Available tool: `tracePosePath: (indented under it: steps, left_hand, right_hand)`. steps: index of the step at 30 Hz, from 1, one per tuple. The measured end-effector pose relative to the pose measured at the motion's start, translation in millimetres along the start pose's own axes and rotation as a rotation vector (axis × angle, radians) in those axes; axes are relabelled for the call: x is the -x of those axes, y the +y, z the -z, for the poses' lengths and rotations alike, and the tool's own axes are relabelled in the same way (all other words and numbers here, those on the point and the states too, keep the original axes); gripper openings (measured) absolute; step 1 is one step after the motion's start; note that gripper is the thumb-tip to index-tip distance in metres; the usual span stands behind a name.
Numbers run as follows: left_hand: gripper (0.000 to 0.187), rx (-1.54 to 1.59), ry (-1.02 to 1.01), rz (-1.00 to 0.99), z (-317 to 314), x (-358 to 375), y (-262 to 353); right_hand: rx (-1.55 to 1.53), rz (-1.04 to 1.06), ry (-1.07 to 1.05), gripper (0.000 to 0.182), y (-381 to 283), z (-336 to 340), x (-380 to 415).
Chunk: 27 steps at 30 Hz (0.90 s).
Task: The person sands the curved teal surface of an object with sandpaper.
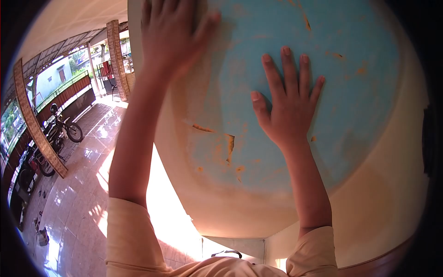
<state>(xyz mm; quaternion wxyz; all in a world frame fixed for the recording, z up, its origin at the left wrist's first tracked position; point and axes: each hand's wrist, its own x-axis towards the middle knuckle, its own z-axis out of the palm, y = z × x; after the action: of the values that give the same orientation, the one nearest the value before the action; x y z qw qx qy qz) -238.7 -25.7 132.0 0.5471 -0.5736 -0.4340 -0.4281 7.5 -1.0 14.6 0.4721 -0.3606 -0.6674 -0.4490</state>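
Observation:
A wall [258, 212] fills the middle and right, its cream surface bearing a large round area of light blue paint [249, 106]. Torn, peeling spots [230, 147] and orange-brown scuffs mark the blue. My right hand [291, 104] lies against the blue with fingers and thumb spread, holding nothing. Higher up, near the left border of the blue, my left hand [173, 41] is raised to the wall with its thumb stretched out. The top edge of the view cuts off some of its fingertips, and it looks slightly blurred.
To the left, a shiny tiled floor [85, 171] runs toward a gate [74, 99]. Several motorbikes [57, 127] stand there behind a slanting-looking pillar [39, 120]. Another pillar [118, 60] rises nearer the wall. Bright sunlight falls across the floor below my arms.

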Motion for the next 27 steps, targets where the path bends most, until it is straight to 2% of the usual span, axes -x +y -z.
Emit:
tracePosePath:
  steps: [3,4,7,9,13,14,16,18,20,23,25,26,27]
  left_hand:
    - [0.072,-0.032,0.047,0.103,11,-20,18]
    - [0.074,-0.026,-0.002,0.114,8,-11,15]
    - [0.079,0.059,0.072,0.082,-5,63,32]
    - [0.080,0.051,-0.041,0.113,-2,117,60]
    - [0.081,0.058,-0.020,0.070,-1,83,33]
    - [0.080,0.045,0.037,0.020,-4,53,15]
    - [0.074,0.015,0.160,-0.058,-11,-7,-19]
    - [0.071,-0.011,0.231,-0.087,-11,-56,-38]
    - [0.076,-0.073,0.018,0.040,0,-88,-45]
    - [0.077,-0.089,0.011,0.143,0,-100,-20]
    - [0.078,-0.120,0.074,-0.068,-8,-86,13]
    - [0.078,-0.120,0.076,-0.070,-9,-78,29]
    - [0.078,-0.084,0.017,-0.174,-10,-69,46]
  right_hand:
    - [-0.009,-0.007,-0.002,0.062,2,2,1]
    - [-0.015,-0.007,-0.004,0.062,2,3,2]
    - [-0.042,0.000,-0.009,0.063,4,3,5]
    - [-0.028,0.004,-0.007,0.065,6,4,-3]
    - [0.006,0.051,0.065,0.064,35,10,-59]
    - [0.128,0.107,0.128,0.063,50,13,-79]
    - [0.184,0.148,0.198,0.060,102,11,-123]
    - [0.235,0.188,0.263,0.057,115,29,-147]
    - [0.202,-0.097,0.045,0.063,112,57,-164]
    - [0.202,-0.141,0.056,0.064,114,56,-171]
    - [0.190,-0.149,0.042,0.064,118,55,-170]
    - [0.179,-0.155,0.041,0.064,119,55,-172]
    - [0.181,-0.157,0.044,0.064,125,53,-172]
